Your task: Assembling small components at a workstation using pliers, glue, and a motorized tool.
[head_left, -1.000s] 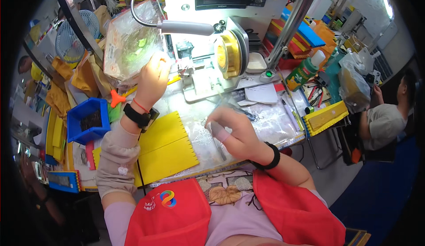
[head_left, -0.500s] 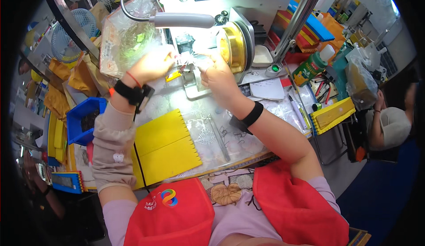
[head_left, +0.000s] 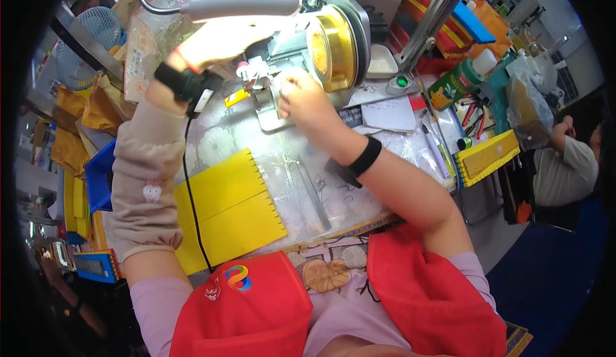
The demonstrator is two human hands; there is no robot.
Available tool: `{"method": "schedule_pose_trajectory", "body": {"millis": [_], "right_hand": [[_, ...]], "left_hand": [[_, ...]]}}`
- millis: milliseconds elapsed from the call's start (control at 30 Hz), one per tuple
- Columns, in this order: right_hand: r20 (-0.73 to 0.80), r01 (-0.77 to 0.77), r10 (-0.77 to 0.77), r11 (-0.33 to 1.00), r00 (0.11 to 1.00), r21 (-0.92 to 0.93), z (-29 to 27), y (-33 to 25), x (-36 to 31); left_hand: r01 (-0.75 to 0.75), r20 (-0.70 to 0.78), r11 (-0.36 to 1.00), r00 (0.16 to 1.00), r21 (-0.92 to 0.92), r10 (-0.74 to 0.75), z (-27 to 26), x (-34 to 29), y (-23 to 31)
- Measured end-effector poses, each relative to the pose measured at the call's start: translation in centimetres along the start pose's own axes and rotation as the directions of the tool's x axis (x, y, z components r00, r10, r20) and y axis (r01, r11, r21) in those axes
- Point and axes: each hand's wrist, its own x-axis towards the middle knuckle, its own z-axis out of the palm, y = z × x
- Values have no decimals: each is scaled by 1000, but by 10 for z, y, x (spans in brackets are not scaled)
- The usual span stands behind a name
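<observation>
My left hand [head_left: 221, 39] reaches under the grey lamp head [head_left: 244, 5], over the dark part of a small bench machine [head_left: 287, 47]. Glare and the lamp head blot out its fingertips, so its grip cannot be read. Close to the machine's metal base [head_left: 274, 123], my right hand [head_left: 301, 100] is closed with curled fingers; what they pinch, if anything, is hidden. Just right of the hands stands a large gold-coloured spool [head_left: 339, 49] on the machine. A small yellow tab [head_left: 237, 97] lies left of the base.
A yellow toothed board [head_left: 231, 212] and a metal ruler [head_left: 313, 193] lie on the table. Right are a notepad [head_left: 389, 114], pens [head_left: 436, 151] and a green bottle [head_left: 457, 84]. Left is a blue bin [head_left: 99, 177]. Another person [head_left: 568, 167] sits far right. A black cable hangs from my left wrist.
My left hand has moved up and away from the right hand, toward the lamp. The right hand stays by the machine, fingers now more curled. The whole view has shifted slightly.
</observation>
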Motion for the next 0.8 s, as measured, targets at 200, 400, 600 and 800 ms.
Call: {"method": "schedule_pose_trajectory", "body": {"millis": [200,400,600,800], "right_hand": [[-106,187,-199,976,974,-112,7,14,46],[-86,10,3,988,996,154,3,11,27],[496,514,-142,306,857,-801,-20,-21,-81],[566,564,37,44,824,-824,-39,-22,-132]], "left_hand": [[-87,210,867,954,-491,215,17,-13,-46],[-24,188,900,975,-436,117,16,-14,-34],[-281,-100,354,641,892,761,10,-54,-28],[-270,-411,876,802,398,434,28,-72,-3]]}}
